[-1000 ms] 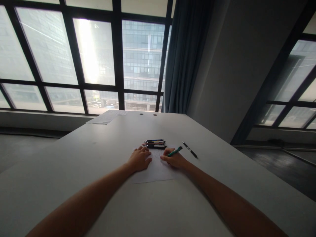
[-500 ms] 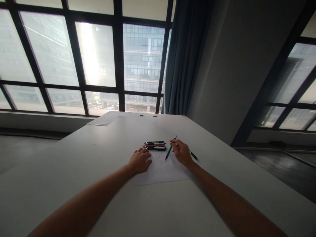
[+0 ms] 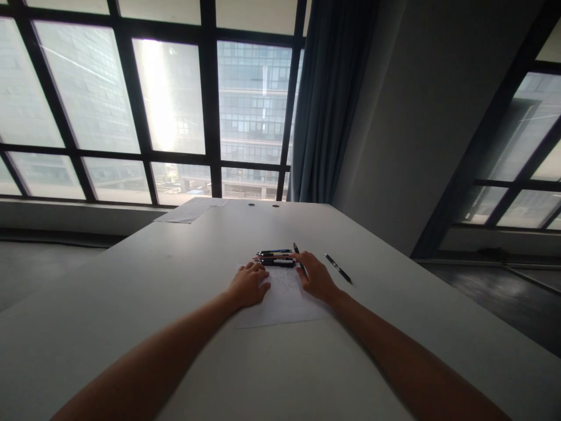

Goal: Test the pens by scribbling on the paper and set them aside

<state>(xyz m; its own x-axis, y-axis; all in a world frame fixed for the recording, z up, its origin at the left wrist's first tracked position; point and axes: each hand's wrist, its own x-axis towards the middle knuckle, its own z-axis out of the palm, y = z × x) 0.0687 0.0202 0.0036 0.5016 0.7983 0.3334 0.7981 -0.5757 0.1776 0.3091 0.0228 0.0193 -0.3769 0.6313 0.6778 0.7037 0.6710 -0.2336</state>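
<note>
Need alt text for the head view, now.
Right hand holds a pen beside a group of pens; left hand rests on paper with handwriting. Another pen lies to the right on the white table, with windows beyond.

Big window (image 3: pixel 87 88) up front, chunky black frame (image 3: pixel 210 88), glassy building (image 3: pixel 254 105) outside and a bright glare streak (image 3: pixel 155 93) on one pane. Blue curtain (image 3: pixel 333 105) bunched beside a dim gray wall (image 3: pixel 416 117), another window (image 3: pixel 526 128) off right. White table (image 3: pixel 280 368) runs toward the glass, gray floor (image 3: pixel 39 263) either side, pretty shadowy overall.
</note>
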